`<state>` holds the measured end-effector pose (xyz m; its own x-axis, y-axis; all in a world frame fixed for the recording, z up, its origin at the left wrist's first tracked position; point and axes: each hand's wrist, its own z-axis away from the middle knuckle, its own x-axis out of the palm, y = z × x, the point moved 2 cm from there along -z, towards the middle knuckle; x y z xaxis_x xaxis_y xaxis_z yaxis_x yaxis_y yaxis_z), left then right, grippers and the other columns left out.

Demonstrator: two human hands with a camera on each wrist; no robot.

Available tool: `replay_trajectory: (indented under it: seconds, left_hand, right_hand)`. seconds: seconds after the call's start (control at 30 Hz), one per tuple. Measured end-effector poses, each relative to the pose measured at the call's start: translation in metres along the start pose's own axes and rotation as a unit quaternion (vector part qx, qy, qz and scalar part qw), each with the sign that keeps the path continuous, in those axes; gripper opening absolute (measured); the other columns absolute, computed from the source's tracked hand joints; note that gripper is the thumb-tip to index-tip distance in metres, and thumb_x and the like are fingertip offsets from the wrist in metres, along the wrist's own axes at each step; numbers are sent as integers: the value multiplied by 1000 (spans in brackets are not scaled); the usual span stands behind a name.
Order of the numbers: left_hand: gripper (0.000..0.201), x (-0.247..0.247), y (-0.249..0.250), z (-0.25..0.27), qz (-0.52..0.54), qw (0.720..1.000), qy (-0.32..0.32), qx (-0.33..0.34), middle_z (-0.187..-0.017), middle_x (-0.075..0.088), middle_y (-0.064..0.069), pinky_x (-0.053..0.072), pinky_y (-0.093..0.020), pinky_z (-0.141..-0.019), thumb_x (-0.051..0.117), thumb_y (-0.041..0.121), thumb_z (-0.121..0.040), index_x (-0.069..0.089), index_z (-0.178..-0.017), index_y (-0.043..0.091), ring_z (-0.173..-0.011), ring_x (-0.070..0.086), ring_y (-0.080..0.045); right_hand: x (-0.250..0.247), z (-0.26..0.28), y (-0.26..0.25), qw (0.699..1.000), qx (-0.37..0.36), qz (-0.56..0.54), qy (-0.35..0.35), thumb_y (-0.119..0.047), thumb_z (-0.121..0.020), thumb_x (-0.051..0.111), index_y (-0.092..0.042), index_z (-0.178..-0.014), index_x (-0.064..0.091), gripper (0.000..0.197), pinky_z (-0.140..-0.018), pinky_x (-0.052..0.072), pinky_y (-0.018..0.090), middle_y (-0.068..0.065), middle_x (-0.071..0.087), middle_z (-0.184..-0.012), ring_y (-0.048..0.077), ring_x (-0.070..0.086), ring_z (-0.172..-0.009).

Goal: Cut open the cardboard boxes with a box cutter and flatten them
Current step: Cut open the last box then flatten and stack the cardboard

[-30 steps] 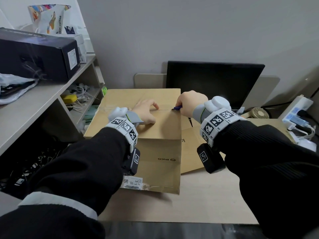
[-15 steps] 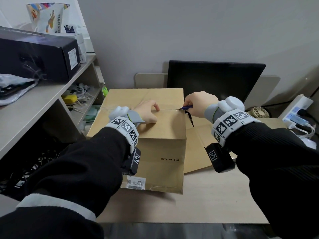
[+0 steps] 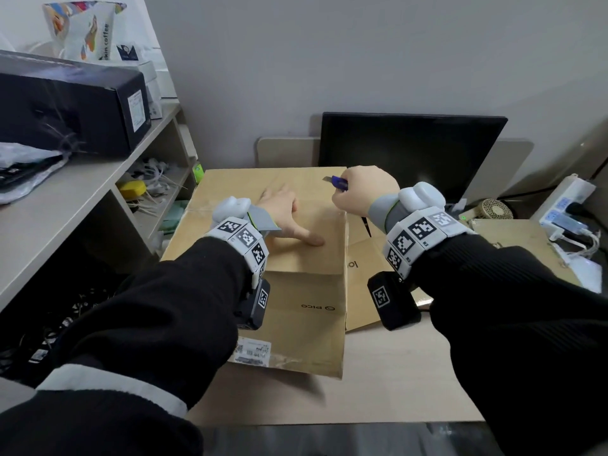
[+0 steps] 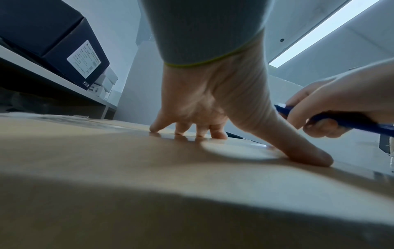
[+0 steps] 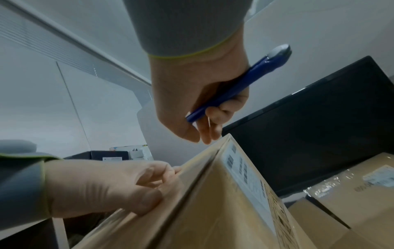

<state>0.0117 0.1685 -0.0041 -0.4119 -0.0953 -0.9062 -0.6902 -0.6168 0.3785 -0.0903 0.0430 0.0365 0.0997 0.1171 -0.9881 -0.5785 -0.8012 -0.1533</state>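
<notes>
A brown cardboard box (image 3: 306, 301) stands on the desk with its taped top facing up. My left hand (image 3: 283, 215) lies on the top, fingers spread and thumb stretched out, pressing it down (image 4: 204, 118). My right hand (image 3: 362, 192) hovers above the box's far right corner and grips a blue box cutter (image 3: 339, 183), its short blade pointing left, clear of the cardboard. The right wrist view shows the cutter's handle (image 5: 230, 91) wrapped by the fingers. A flattened piece of cardboard (image 3: 365, 278) lies to the right of the box.
A dark monitor (image 3: 408, 149) stands right behind the box. A shelf unit (image 3: 65, 205) on the left carries a black box (image 3: 65, 103). A power strip (image 3: 566, 205) with cables sits at the right, and bare desk surface (image 3: 378, 390) lies in front.
My right hand has lifted the cutter off the seam at the box's right edge and raised it toward the far corner. My left hand has spread flatter on the top.
</notes>
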Motion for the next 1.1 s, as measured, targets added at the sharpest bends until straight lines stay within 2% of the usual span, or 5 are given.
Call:
replay_trajectory:
  seconds: [0.37,0.53,0.83,1.0,1.1]
  left_hand:
    - [65,-6,-11,5,39,998,26,39,-87,47,8,37,-33,-69,85,57,-50,40,-84,25,-84,46,-17]
    - [49,-19,-1,11,48,996,-22,66,-82,70,2,55,-37,-76,85,54,-56,68,-85,19,-80,67,-17]
    - [64,-65,46,36,-168,963,173,122,-59,43,13,27,-28,-58,71,76,-51,39,-60,22,-70,47,-15]
    - [66,-116,57,52,-187,940,229,171,-63,43,8,21,-31,-55,73,73,-49,34,-60,21,-72,45,-19]
    - [62,-141,58,56,-134,937,259,193,-67,48,-2,31,-36,-59,78,66,-46,45,-64,16,-72,45,-25]
  right_hand:
    - [10,-9,10,985,44,-159,-48,-33,-90,56,-12,-103,66,27,-78,52,34,8,68,-94,23,65,-87]
    - [11,-8,11,970,60,-225,-73,-35,-93,54,-14,-94,64,23,-55,41,21,-1,60,-74,8,51,-58]
    - [8,7,16,971,55,-162,-167,-23,-89,50,-19,-72,51,17,-44,32,19,-1,61,-65,8,44,-44]
    - [9,4,21,960,58,-243,-128,-47,-85,52,-19,-101,58,33,-42,32,17,0,59,-65,8,45,-39]
    - [1,3,24,950,71,-276,-129,-60,-81,52,-14,-80,59,47,-44,29,21,2,56,-66,15,37,-49]
